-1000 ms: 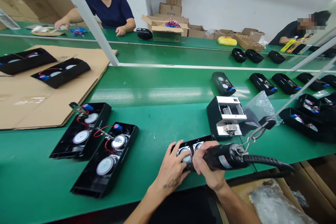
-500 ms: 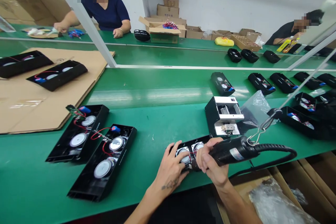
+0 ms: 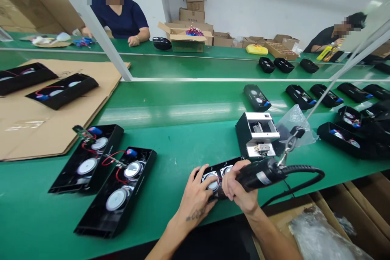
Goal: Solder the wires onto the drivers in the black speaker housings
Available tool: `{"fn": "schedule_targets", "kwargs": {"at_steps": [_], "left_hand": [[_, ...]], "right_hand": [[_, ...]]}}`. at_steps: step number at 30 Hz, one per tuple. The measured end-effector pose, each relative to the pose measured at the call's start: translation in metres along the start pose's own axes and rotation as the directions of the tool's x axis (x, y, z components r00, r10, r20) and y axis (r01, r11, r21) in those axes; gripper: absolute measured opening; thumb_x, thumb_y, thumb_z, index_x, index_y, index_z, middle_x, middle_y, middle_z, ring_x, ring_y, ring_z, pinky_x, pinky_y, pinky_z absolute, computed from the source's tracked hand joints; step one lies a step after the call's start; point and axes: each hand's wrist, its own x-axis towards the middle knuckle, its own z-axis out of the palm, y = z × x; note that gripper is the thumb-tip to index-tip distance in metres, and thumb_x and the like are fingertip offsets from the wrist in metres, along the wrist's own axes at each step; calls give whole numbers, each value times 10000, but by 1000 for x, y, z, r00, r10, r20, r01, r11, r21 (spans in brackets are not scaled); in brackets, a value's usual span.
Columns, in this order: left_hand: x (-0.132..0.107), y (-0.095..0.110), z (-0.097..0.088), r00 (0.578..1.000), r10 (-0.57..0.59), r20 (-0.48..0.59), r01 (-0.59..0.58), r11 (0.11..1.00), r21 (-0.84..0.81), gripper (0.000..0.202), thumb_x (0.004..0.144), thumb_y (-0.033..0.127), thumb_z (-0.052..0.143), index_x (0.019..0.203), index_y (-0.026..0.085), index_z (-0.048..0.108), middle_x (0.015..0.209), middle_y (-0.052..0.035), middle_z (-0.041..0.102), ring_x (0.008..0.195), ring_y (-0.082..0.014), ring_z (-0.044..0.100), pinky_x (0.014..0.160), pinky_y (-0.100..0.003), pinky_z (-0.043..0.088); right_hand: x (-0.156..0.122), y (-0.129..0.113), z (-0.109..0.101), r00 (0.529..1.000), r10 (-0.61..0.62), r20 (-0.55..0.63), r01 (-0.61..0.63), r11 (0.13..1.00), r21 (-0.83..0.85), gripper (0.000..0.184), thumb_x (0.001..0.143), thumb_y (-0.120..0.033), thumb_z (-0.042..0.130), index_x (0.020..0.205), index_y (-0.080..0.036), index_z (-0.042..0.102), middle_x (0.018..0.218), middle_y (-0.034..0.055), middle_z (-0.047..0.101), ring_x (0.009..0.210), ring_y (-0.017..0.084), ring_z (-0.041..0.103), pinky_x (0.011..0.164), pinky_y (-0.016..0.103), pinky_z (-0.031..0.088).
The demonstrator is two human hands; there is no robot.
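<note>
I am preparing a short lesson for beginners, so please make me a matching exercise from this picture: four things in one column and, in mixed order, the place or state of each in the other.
Column one
1. Left grip
2. Cardboard sheet
3. Right grip
4. Yellow packet

Column two
A. Closed around a black tool
B. On the far bench
C. Resting on a black housing
D. Lying under two black housings

Right pairs: 1-C, 2-D, 3-A, 4-B.
</note>
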Motion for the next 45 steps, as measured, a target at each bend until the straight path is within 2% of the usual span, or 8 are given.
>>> {"fn": "schedule_targets", "kwargs": {"at_steps": [9,11,15,20,24,31,36,45], "left_hand": [[0,1,-2,1000,14,-21,-13,999,40,236,782,437,931,771,256,779,1298,18,748,1479,-396,452,1238,-597,308],[0,-1,0,999,24,-32,-23,999,49,260,774,462,935,762,259,772,1291,19,744,1480,-389,442,1238,-588,298],[-1,-7,5,996,60,-68,-55,996,72,308,760,524,933,755,266,765,1263,6,735,1481,-386,422,1241,-574,276],[-2,-10,7,992,87,-90,-78,992,104,295,752,528,929,774,280,772,1262,-3,725,1478,-389,431,1254,-572,256],[-2,-9,5,993,86,-85,-76,990,116,291,741,509,935,762,279,758,1271,9,723,1473,-376,438,1251,-550,258],[1,-8,-2,992,91,-91,-83,992,94,287,739,498,938,758,278,754,1264,7,748,1463,-386,466,1235,-560,303],[0,-9,1,991,89,-103,-81,993,82,292,725,466,951,747,271,735,1281,17,755,1462,-393,474,1237,-575,306],[1,-8,1,992,71,-100,-67,997,40,281,749,426,951,742,265,722,1303,55,755,1463,-386,462,1235,-556,276]], "right_hand": [[33,-68,-21,956,-190,-223,168,979,-116,174,998,-327,687,1155,-332,610,574,-118,397,395,110,332,436,249,376],[57,-83,-40,838,-404,-368,315,907,-278,195,1008,-401,682,1169,-337,594,611,-111,406,429,119,342,488,273,398],[113,-90,-89,443,-776,-449,451,626,-636,325,990,-591,643,1145,-325,539,722,-83,480,586,179,496,695,399,537],[128,-87,-126,602,-631,-488,207,714,-668,473,798,-477,887,1068,-239,579,681,-69,634,612,189,607,775,444,578],[97,-99,-126,574,-693,-436,233,648,-725,473,830,-412,871,1172,-232,598,626,-110,591,524,154,569,707,390,577],[53,-73,-144,840,-269,-471,-152,717,-681,444,754,-389,934,1077,-205,691,703,-30,701,610,185,652,634,352,572],[37,-32,-156,841,-181,-509,-149,828,-541,384,815,-484,871,848,-239,577,500,-89,566,397,160,529,436,321,466],[75,-70,-138,741,-465,-484,94,786,-612,452,864,-428,839,1121,-241,517,605,-114,610,470,135,555,612,337,526]]}}
